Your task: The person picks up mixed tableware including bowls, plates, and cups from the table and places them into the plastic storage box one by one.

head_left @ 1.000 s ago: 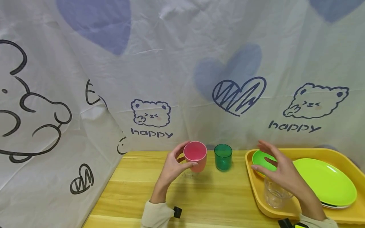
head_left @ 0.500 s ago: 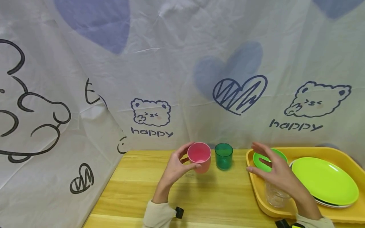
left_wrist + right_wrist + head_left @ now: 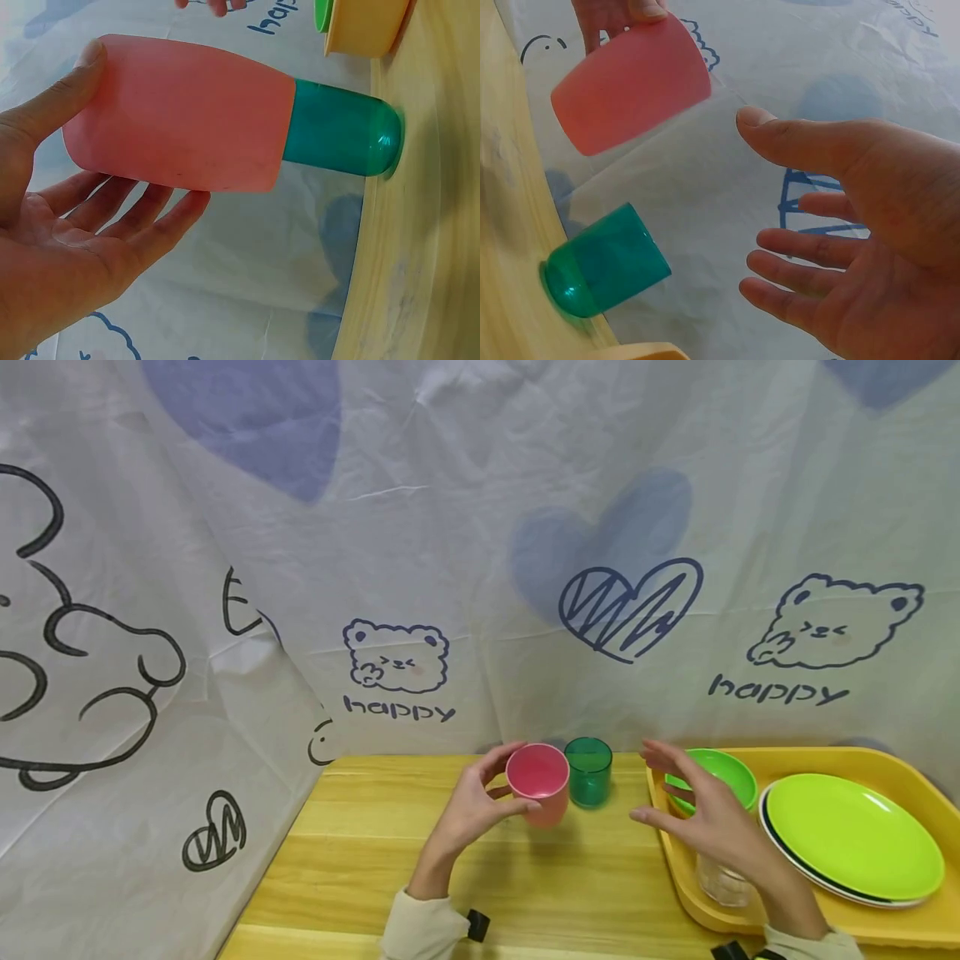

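My left hand [image 3: 476,802] grips a pink cup [image 3: 542,789] near its rim, thumb on the near side and fingers behind. The right wrist view shows the cup [image 3: 634,86] held above the wooden table. Just right of it in the head view, a translucent green cup [image 3: 589,773] stands upright on the table. In the left wrist view the pink cup's base overlaps the green cup [image 3: 341,127]. My right hand [image 3: 708,814] hovers at the tray's left edge, fingers spread and holding nothing. It partly hides a clear cup [image 3: 723,883] in the tray.
A yellow tray [image 3: 675,881] takes up the table's right side. It holds a green bowl [image 3: 723,772] and a stack of plates topped by a lime-green plate [image 3: 855,835]. A printed white cloth [image 3: 480,568] hangs behind the wooden table [image 3: 360,852].
The pink cup in my left hand has moved right, closer to the green cup. My right hand has drifted left, uncovering more of the green bowl.
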`<state>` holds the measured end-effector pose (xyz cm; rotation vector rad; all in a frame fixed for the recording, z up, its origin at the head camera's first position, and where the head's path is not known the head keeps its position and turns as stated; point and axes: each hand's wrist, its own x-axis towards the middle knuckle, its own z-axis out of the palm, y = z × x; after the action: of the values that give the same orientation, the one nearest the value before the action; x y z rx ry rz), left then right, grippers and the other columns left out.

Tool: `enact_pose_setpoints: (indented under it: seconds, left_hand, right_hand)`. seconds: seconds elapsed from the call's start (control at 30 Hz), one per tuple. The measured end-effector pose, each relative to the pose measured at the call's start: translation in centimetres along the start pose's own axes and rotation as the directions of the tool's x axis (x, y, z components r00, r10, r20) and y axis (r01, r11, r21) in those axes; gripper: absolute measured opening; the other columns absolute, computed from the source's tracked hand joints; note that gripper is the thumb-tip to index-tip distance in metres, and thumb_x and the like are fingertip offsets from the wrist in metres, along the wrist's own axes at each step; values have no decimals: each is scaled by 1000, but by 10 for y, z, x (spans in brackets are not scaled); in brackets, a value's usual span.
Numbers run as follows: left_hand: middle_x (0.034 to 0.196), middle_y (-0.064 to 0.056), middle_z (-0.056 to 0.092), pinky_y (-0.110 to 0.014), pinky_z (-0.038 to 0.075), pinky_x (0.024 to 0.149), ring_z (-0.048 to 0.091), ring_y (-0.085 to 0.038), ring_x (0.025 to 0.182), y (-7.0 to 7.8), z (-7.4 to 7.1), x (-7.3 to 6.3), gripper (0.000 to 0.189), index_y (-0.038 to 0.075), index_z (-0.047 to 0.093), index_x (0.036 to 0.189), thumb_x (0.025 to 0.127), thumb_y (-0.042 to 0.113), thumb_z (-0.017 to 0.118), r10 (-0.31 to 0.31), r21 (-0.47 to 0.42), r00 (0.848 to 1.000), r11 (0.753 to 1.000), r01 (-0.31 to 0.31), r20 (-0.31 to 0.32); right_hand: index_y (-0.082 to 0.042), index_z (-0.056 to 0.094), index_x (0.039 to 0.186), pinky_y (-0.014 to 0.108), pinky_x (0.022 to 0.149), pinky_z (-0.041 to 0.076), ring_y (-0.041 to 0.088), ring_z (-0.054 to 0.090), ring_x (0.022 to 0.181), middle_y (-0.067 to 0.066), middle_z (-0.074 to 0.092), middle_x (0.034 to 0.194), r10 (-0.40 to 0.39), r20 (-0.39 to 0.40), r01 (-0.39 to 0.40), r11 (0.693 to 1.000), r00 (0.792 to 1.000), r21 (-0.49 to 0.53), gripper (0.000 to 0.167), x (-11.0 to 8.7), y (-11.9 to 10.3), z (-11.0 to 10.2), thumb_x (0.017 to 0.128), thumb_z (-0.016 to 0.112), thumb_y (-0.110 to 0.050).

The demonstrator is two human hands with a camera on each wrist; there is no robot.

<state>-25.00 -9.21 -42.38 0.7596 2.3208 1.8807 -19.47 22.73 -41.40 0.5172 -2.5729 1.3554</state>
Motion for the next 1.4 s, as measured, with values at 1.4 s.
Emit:
enact_pose_setpoints:
  seconds: [1.4]
  left_hand:
    - [141, -12, 57, -34, 56, 98, 61, -23, 123, 6, 40, -1, 75, 5, 53, 146, 79, -7, 85, 29, -81, 985, 997, -16, 169]
  right_hand:
    - [-10, 50, 147, 46, 96, 56, 36, 58, 127, 13, 57, 143, 10, 162, -39, 984, 987, 172, 77, 5, -15, 43, 84, 87, -32]
